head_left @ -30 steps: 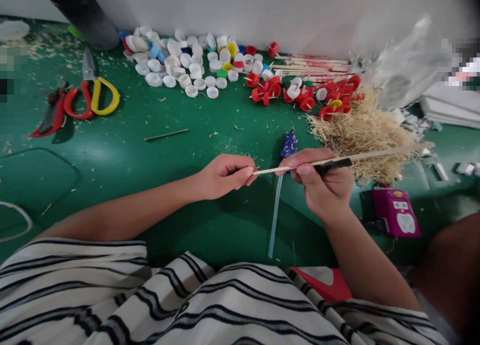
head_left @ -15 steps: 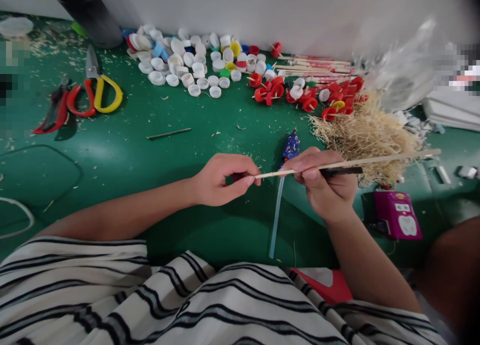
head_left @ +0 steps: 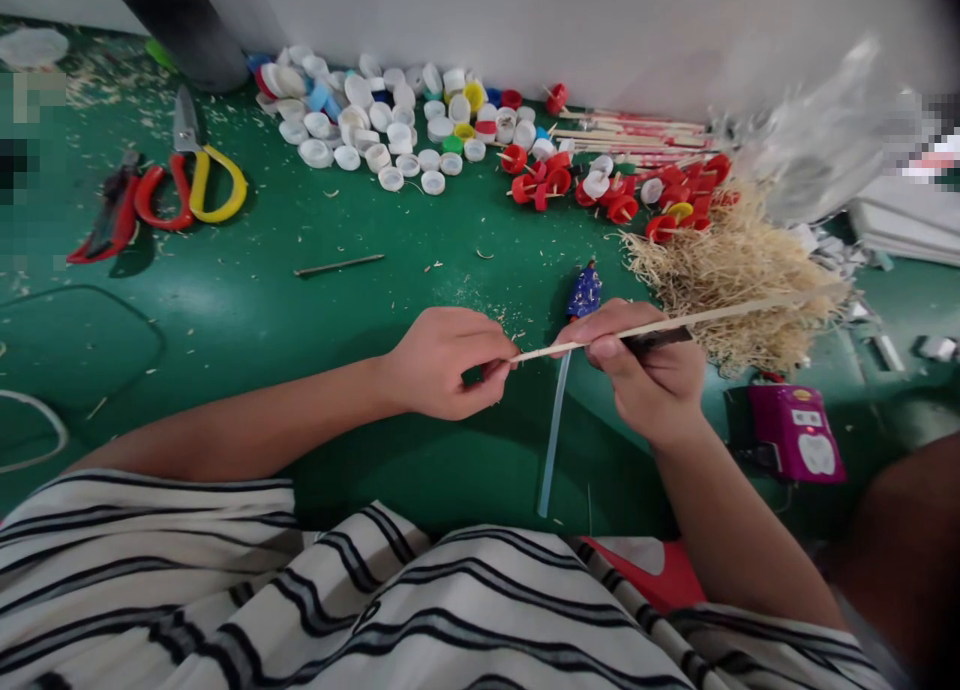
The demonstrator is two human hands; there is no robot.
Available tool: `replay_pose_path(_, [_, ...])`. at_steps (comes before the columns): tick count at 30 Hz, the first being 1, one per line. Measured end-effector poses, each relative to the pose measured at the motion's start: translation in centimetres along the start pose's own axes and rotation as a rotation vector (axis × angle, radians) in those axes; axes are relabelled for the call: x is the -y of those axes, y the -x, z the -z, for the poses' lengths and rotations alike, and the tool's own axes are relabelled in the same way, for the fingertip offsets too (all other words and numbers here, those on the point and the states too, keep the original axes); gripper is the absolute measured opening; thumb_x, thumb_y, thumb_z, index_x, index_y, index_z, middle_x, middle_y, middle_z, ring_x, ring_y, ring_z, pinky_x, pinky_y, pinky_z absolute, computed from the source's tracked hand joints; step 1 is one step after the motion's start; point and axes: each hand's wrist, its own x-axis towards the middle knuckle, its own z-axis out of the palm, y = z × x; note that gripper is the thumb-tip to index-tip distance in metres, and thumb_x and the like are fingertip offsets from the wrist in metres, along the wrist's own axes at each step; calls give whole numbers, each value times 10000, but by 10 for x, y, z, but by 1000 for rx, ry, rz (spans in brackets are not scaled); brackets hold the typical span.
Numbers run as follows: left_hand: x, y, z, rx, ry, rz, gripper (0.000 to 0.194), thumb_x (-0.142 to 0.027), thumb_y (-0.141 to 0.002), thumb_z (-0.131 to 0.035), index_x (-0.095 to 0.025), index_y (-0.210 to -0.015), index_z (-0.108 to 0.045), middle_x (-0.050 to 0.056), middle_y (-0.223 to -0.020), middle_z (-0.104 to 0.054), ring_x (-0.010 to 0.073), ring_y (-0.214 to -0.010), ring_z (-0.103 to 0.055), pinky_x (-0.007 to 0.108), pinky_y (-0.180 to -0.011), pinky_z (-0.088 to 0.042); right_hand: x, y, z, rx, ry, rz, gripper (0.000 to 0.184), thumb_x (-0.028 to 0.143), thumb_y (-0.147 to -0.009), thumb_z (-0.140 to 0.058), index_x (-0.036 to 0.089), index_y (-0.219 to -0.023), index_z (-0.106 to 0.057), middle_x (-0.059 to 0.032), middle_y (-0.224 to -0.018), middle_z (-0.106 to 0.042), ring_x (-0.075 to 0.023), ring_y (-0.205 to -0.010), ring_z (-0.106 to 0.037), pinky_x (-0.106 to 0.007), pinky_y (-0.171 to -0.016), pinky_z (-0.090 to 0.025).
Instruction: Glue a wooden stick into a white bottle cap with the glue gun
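A thin pale wooden stick [head_left: 720, 312] slants up to the right across both hands. My left hand [head_left: 450, 362] is closed in a pinch at its left end. My right hand [head_left: 649, 370] is wrapped round the stick further along, with thumb and fingers pressing on it. A dark flat object [head_left: 660, 338], possibly a knife handle, is also in the right hand beneath the stick; its other end is hidden by the fingers. Just behind the right hand lies a blue glue gun [head_left: 583, 292], partly covered, with a translucent glue stick [head_left: 555, 435] reaching toward me.
White bottle caps [head_left: 379, 118] are heaped at the back, beside red caps [head_left: 540, 178] on sticks. Wood shavings [head_left: 739, 280] pile up at right, near a purple power box [head_left: 799, 432]. Scissors [head_left: 196, 165] and red-handled pruners [head_left: 112, 210] lie left; a nail-like rod [head_left: 339, 266] lies mid-table.
The left fingers have closed down more and turned slightly at the stick's end. My right hand has shifted a little left, and the stick's far end now sits lower and further left, blurred.
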Motion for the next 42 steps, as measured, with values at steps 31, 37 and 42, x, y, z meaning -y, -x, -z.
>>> replay_pose_path(31, [-1, 2, 0, 105, 484, 303, 292, -281, -1052, -599, -162, -831, -750, 15, -679, -688, 70, -550, -534, 202, -535, -396, 0, -4, 8, 56, -9, 8, 164, 405, -1023, -722, 306, -1074, -844, -53, -895, -803, -224, -800, -732, -418, -757, -626])
replay_pose_path(37, [-1, 1, -1, 94, 715, 403, 282, -279, -1028, -656, -148, -804, -767, -3, -636, -640, 66, -573, -538, 198, -551, -405, -3, -4, 9, 49, -37, 70, 145, 357, -1018, -728, 310, -1085, -848, -51, -858, -774, -209, -753, -690, -391, -704, -606])
replay_pose_path(42, [-1, -1, -1, 98, 879, 516, 240, -242, -983, -688, -143, -781, -770, -2, -662, -662, 57, -570, -552, 186, -548, -415, -5, -5, 9, 63, -71, 104, 140, 346, -1016, -726, 330, -1095, -841, -32, -789, -717, -225, -778, -718, -401, -691, -601])
